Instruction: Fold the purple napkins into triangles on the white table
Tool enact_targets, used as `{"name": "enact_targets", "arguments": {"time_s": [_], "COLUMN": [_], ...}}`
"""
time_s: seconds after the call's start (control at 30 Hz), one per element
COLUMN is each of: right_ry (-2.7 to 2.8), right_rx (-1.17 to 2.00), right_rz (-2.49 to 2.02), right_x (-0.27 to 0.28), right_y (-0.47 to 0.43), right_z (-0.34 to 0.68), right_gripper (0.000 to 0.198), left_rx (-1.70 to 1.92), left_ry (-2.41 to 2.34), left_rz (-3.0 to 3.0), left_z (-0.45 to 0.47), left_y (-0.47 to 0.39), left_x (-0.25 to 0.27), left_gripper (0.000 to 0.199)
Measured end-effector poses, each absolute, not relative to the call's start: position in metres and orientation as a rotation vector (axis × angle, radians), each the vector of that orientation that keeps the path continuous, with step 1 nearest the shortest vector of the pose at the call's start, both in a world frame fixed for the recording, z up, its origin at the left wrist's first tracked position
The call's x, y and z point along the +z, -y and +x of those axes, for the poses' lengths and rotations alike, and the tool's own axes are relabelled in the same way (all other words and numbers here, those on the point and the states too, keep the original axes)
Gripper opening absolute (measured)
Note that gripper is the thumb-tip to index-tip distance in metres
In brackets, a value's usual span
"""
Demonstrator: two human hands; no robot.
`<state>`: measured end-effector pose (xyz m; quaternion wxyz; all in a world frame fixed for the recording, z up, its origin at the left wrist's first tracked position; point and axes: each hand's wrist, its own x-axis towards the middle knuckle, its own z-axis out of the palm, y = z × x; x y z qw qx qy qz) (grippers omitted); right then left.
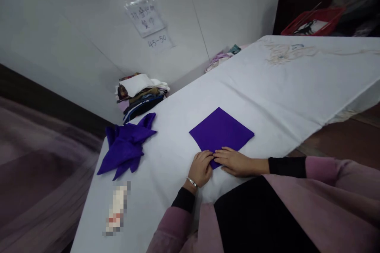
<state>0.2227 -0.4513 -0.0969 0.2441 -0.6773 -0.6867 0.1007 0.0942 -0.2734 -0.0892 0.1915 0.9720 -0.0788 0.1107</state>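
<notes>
A purple cloth napkin (221, 128), folded into a flat diamond shape, lies on the white tablecloth (267, 98) in front of me. At its near corner, my left hand (201, 169) rests with fingers stretched out over the left edge; the thumb is partly hidden. My right hand (234, 162) lies flat on the right side of that same corner, its fingers apart and pointing left. The two sets of fingertips almost meet over the cloth. Off to the left sits a loose, crumpled heap of purple cloth (126, 146), apart from both hands.
A pile of folded clothes (142, 94) stands beyond the table's left end against the wall, with more fabric (221, 58) behind the far edge. Paper signs (147, 17) hang on the wall. A blurred-out item (116, 209) lies front left. A red basket (332, 17) is far right.
</notes>
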Motion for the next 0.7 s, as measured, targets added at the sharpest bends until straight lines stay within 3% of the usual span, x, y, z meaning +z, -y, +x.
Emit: {"name": "enact_targets", "arguments": {"time_s": [0.2, 0.53, 0.7], "right_ry": [1.962, 1.223, 1.299], "right_rx": [0.312, 0.032, 0.103], "right_rz": [-1.742, -2.061, -2.113], "right_x": [-0.092, -0.09, -0.095], "right_y": [0.459, 0.524, 0.552], "right_z": [0.231, 0.353, 0.354], "right_gripper": [0.039, 0.033, 0.041], "left_rx": [0.24, 0.49, 0.285], "left_ry": [0.224, -0.064, 0.018], "left_rz": [2.656, 2.557, 2.648], "left_z": [0.081, 0.118, 0.153], "left_y": [0.269, 0.312, 0.344], "left_x": [-0.084, -0.074, -0.072], "left_gripper": [0.05, 0.021, 0.035]}}
